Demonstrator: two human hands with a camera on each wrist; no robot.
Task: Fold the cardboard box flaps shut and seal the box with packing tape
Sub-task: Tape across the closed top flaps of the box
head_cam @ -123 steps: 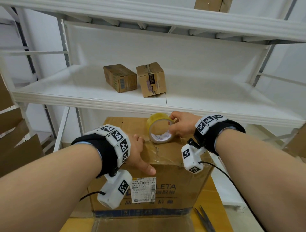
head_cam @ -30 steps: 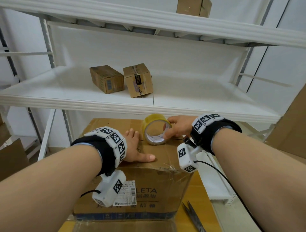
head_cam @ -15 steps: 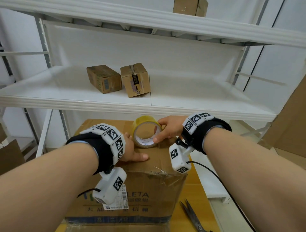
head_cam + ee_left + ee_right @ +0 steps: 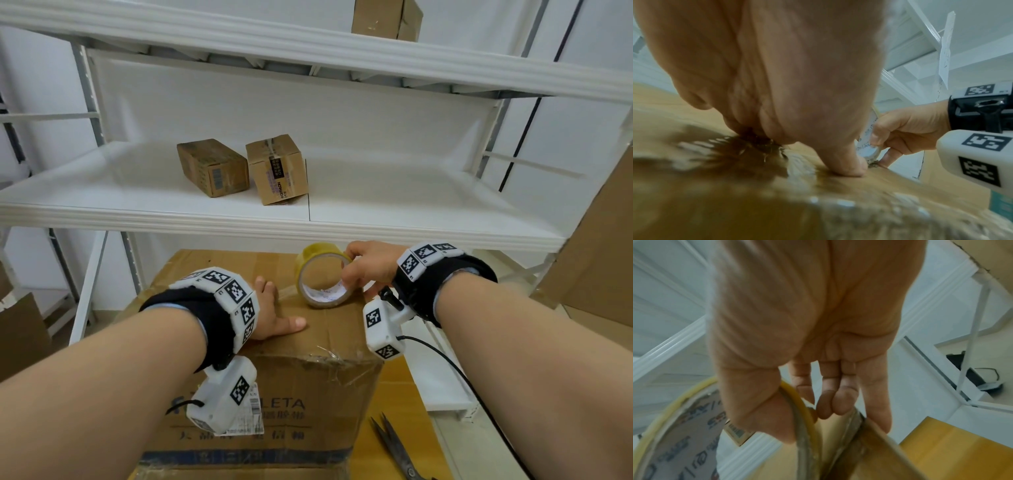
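Since four seconds ago, little has shifted: my view has swung a bit to the right, so the box [image 4: 239, 342] sits further left in the head view, and both hands have kept their places on its top. My left hand [image 4: 274, 311] lies flat on the closed flaps, fingers straight and thumb stretched out toward the near edge, pressing down on the strip of tape [image 4: 289, 291] already laid there (the left wrist view shows the thumb tip pushed into the cardboard). My right hand [image 4: 368, 269] grips the roll [image 4: 323, 277], thumb hooked inside the core and fingers curled over the outer rim. That roll stands on edge on the top of the box, toward its far right side, just beside my left fingertips, with the clear strip running from it to under my left hand. Crinkled tape hangs over the near top edge of the box. Scissors [image 4: 394, 448] lie on the yellow worktop [image 4: 394, 394] to the right of the box. On the white shelf [image 4: 411, 219] behind, two small cartons [image 4: 212, 168] [image 4: 277, 169] stand side by side.
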